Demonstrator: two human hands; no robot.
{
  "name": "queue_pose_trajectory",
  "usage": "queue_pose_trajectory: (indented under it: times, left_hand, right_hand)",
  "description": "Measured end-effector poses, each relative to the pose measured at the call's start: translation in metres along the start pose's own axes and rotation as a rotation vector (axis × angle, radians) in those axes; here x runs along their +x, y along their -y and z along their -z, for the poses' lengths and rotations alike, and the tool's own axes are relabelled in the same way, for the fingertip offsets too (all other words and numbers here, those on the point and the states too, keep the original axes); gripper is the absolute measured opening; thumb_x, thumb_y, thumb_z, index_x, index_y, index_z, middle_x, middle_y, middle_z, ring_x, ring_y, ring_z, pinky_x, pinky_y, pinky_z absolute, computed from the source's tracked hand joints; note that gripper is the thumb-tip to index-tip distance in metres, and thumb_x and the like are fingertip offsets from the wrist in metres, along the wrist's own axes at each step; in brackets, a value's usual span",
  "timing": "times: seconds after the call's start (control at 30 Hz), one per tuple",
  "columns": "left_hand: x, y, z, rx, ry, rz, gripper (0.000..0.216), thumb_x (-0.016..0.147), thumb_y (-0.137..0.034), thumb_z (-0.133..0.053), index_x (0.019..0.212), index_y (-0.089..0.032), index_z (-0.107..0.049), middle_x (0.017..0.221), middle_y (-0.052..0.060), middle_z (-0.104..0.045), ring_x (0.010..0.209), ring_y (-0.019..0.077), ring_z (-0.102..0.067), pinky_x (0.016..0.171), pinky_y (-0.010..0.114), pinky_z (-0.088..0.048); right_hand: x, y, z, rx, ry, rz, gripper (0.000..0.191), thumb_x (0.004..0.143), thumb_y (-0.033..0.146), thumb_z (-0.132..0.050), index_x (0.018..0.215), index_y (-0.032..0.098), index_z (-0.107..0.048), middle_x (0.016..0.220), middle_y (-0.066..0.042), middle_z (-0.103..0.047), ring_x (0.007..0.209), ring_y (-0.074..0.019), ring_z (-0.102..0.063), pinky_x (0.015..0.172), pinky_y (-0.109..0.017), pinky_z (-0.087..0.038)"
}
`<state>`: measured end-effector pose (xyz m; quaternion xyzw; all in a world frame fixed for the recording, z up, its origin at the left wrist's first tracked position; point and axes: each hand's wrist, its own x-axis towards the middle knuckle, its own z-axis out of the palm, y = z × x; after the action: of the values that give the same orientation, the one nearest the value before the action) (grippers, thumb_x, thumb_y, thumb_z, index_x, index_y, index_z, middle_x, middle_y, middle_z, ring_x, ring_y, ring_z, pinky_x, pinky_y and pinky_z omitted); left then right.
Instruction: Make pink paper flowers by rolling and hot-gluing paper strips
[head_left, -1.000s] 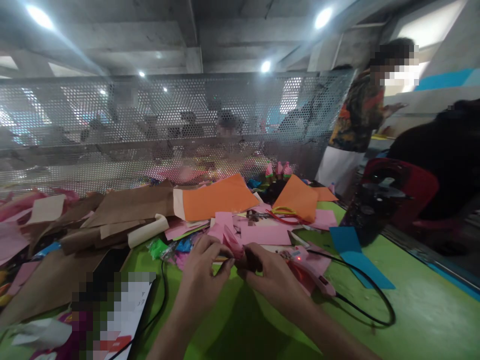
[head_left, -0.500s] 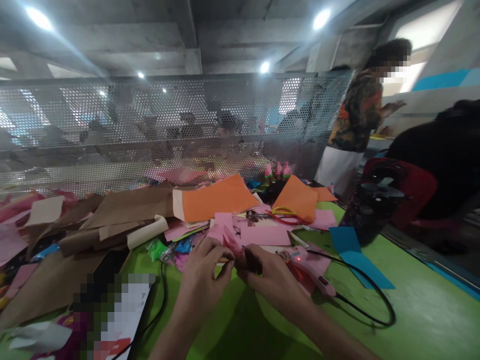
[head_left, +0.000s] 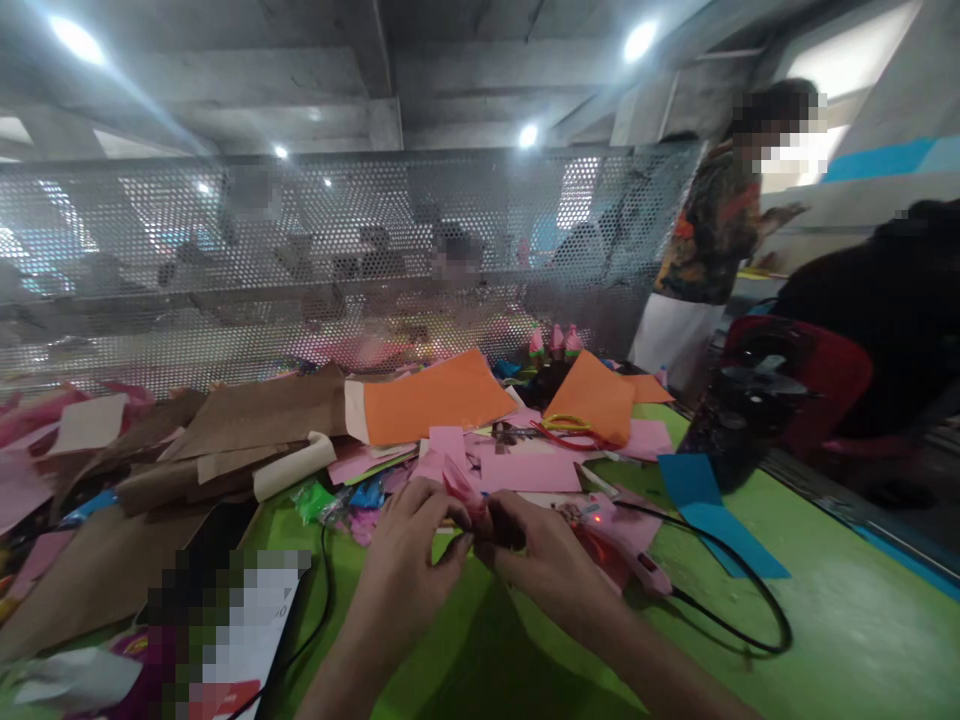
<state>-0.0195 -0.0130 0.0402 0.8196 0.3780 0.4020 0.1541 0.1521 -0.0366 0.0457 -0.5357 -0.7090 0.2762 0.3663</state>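
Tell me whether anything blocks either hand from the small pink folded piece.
Nothing visible does: the left hand and right hand meet at the small pink folded piece. The flat pink rectangular sheet lies beyond them.

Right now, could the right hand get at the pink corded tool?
Probably yes: the pink corded tool lies close beside the right hand, and nothing appears to lie across its handle. However, that hand seems occupied with a small pink piece, so it would likely have to let go first.
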Motion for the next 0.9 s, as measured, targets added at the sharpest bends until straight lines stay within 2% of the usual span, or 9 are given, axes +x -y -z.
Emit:
queue_pose_trajectory:
  times: [0.33, 0.9]
  left_hand:
    - [-0.0008, 0.0035, -0.0016, 0.066, 0.003, -0.009, 0.019, 0.077, -0.005, -0.062, 0.085, -0.022, -0.058, 0.089, 0.001, -0.058, 0.088, 0.0207, -0.053, 0.078, 0.034, -0.038]
    - [-0.001, 0.0015, -0.0027, 0.11, 0.011, 0.008, 0.018, 0.077, -0.006, -0.066, 0.084, -0.021, -0.059, 0.087, 0.0, -0.06, 0.088, 0.0202, -0.053, 0.079, 0.034, -0.037]
  right_hand:
    - [-0.0005, -0.0018, -0.0014, -0.184, -0.056, 0.062, 0.011, 0.08, 0.014, -0.055, 0.077, 0.021, -0.047, 0.066, 0.005, -0.053, 0.059, -0.0118, -0.047, 0.053, -0.022, -0.027]
    - [-0.0004, -0.002, -0.0029, -0.236, -0.071, 0.086, 0.01, 0.078, 0.013, -0.056, 0.077, 0.02, -0.049, 0.068, 0.004, -0.057, 0.06, -0.0124, -0.05, 0.054, -0.021, -0.029]
